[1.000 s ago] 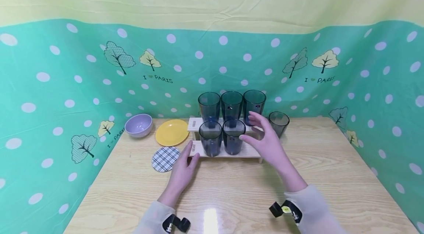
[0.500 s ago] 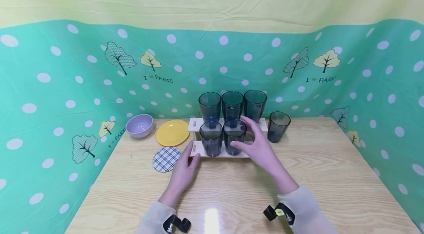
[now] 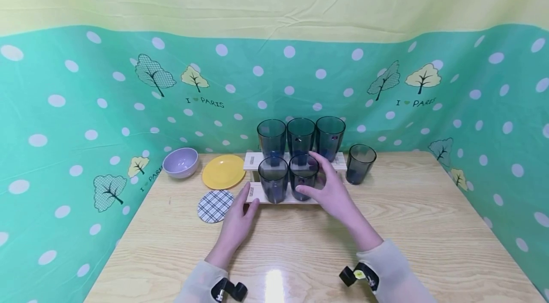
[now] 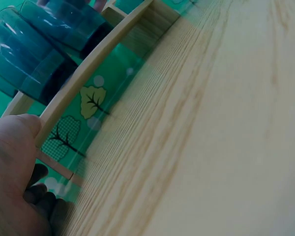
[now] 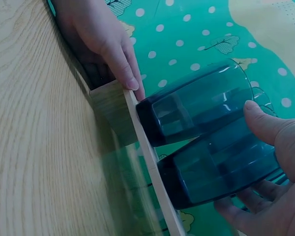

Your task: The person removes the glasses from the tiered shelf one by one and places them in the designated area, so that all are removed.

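Note:
A two-tier wooden rack (image 3: 255, 191) carries dark tinted drinking glasses, three on the upper tier and two on the lower. My left hand (image 3: 236, 223) holds the left end of the lower tier, its thumb on the shelf end (image 4: 56, 110) and its other fingers curled at the side. Around the right glass of the lower tier (image 5: 211, 169) is my right hand (image 3: 332, 193), thumb at the front and fingers behind. The left lower glass (image 3: 273, 184) stands upright close beside it. Behind them are the upper glasses (image 3: 271, 136).
To the right of the rack, another dark glass (image 3: 360, 165) stands on the wooden table (image 3: 386, 207). Left of it are a purple bowl (image 3: 180, 164), a yellow plate (image 3: 223, 172) and a round checked coaster (image 3: 214, 207). A green dotted cloth (image 3: 193, 131) hangs behind.
My right hand has moved left from near the upper right glass to the right glass of the lower tier and closed in around it. The left hand stays at the rack's end.

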A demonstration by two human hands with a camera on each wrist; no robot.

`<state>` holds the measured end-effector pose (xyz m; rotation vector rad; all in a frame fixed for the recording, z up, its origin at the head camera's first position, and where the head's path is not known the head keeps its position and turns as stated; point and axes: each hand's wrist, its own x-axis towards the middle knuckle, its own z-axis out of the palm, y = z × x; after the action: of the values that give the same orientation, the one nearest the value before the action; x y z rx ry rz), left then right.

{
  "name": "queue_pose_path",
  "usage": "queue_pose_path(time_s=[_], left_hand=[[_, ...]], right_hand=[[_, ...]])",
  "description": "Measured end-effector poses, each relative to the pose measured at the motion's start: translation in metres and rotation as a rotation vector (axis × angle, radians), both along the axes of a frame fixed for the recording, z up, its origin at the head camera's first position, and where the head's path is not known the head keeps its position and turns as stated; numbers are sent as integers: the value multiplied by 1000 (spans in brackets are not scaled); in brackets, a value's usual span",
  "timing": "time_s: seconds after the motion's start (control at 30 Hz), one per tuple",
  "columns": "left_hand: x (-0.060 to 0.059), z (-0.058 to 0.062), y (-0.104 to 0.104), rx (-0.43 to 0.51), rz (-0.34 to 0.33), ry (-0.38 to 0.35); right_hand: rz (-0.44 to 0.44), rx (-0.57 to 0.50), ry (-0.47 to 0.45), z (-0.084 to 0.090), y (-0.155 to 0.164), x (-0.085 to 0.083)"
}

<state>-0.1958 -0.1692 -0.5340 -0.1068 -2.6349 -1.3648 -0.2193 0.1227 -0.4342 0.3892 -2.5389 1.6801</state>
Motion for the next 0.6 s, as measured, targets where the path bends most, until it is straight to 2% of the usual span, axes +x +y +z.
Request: queue_pose_path(time_s=[0.27,0.6], left_hand=[[0,0,0,-3,-1,6],[0,1,0,-3,-2,11]], right_hand=[[-25,46,-18,-3,-2,1],[0,-16,-27,-5,-3,0]])
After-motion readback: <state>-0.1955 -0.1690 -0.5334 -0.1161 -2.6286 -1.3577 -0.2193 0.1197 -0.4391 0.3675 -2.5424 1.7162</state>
